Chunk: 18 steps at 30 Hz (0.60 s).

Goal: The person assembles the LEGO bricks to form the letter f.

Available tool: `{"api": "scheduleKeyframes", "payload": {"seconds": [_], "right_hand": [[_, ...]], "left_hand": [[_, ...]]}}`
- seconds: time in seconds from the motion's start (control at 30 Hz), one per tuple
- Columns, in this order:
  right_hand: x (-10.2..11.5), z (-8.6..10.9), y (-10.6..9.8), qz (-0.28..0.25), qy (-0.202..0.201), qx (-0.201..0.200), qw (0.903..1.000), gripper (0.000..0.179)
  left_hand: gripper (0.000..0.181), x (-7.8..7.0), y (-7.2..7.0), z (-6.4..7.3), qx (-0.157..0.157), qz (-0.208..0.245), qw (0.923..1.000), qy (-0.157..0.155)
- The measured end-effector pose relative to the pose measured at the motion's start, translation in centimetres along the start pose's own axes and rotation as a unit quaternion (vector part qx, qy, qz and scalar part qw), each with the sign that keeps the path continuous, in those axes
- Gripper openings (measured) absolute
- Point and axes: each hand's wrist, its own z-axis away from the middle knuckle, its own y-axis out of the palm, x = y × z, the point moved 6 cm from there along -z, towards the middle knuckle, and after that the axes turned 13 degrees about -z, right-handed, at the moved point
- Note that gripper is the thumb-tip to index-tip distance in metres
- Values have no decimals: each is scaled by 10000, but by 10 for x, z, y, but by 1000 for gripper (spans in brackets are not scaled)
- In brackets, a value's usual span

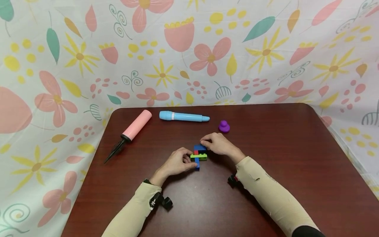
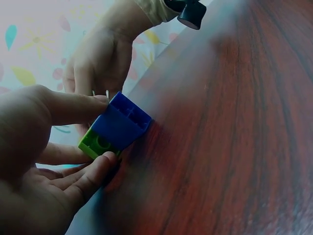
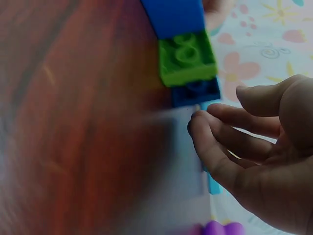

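A small stack of toy building bricks, with a lime-green brick [image 1: 202,156], a blue brick [image 1: 200,147] at its far end, a blue brick [image 1: 197,163] nearer me and a bit of red brick [image 1: 196,152], is at mid-table. My left hand [image 1: 177,162] pinches the stack from the left, its fingertips [image 2: 108,159] against the green and blue bricks. At the far right corner of the stack is my right hand [image 1: 218,144]. In the right wrist view, a gap separates the right thumb from the bent fingers [image 3: 210,142], which lie close to a dark blue brick [image 3: 196,92]; contact is unclear.
On the left of the brown table [image 1: 266,141] lies a pink hand pump [image 1: 137,125] with a black nozzle. A light blue tube-shaped thing [image 1: 186,117] lies at the back. Beyond my right hand stands a small purple rounded thing [image 1: 224,126]. A flowered cloth [image 1: 266,82] hangs behind.
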Motion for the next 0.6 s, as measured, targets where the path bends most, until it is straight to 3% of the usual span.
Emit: {"api": "scheduleKeyframes", "payload": {"seconds": [0.3, 0.6], "right_hand": [[7, 26, -41, -27, -235, -608, 9979, 37], [13, 47, -65, 413, -459, -912, 9939, 33]], "left_hand": [[46, -1, -1, 4, 49, -16, 10000, 0], [42, 5, -5, 7, 3, 118, 9999, 4]]}}
